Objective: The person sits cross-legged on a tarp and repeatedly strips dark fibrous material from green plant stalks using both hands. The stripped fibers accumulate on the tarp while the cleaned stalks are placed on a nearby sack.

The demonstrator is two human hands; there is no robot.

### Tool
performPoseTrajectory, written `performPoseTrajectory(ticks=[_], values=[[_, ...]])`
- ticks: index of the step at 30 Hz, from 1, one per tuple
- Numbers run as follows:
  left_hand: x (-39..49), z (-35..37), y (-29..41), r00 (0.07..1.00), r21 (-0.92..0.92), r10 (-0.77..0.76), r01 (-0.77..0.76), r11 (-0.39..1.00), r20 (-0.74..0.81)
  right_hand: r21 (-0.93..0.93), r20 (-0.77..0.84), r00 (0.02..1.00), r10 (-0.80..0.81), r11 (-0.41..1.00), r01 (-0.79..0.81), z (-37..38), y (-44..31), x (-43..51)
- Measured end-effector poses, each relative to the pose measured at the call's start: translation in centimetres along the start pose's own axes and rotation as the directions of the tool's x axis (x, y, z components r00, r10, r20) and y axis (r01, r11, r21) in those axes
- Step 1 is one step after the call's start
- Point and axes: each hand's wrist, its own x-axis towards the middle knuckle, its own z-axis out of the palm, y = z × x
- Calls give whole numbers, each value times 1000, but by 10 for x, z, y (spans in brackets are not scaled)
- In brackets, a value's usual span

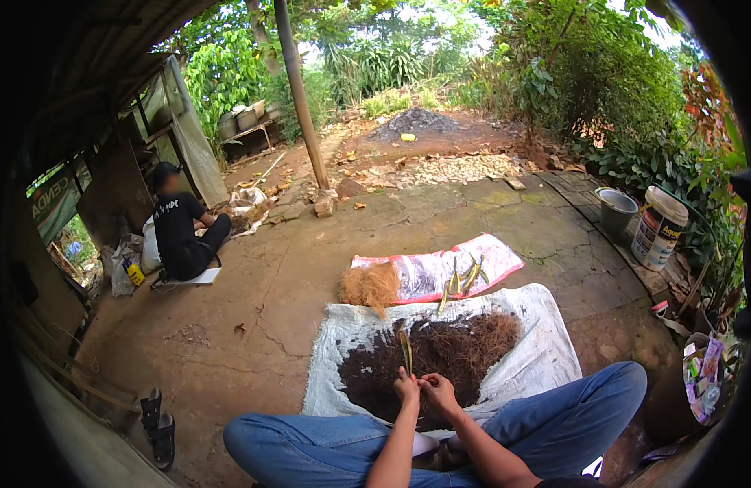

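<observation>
My left hand holds a snake plant leaf upright by its lower end; the leaf is green with yellow edges. Close beside it, my right hand has its fingers pinched together near the leaf's base. Whether something small is between those fingertips is too fine to tell. Under both hands, dark soil mixed with brown fibre is heaped on a white woven sack. Beyond it, several more cut leaves lie on a red-edged white sack, next to a clump of coconut fibre.
A person sits on a low board at the left. Black sandals lie on the cracked concrete floor. A grey bucket, a white paint pail and a container of wrappers stand at right. A wooden post rises ahead.
</observation>
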Motion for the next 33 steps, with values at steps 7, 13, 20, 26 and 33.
performPoseTrajectory(ticks=[7, 13, 20, 26, 33], values=[[7, 21, -28, 978, 432, 97, -170, 886, 186, 360, -19, 999, 46, 932, -36, 13, -7, -1], [-47, 31, -10, 735, 97, -84, 25, 995, 673, 210, -509, 853, 113, 978, -4, -7, 12, 21], [-67, 38, 12, 586, 647, -352, -426, 633, 730, 775, -237, 877, 418, 626, -89, -31, -3, 10], [-91, 31, 57, 680, 699, -187, -642, 317, 709, 682, -249, 912, 327, 727, -75, -37, 22, 29], [-68, 12, 76, 815, 671, 222, -569, 475, 535, 709, -205, 764, 612, 631, -315, -45, 11, 23]])
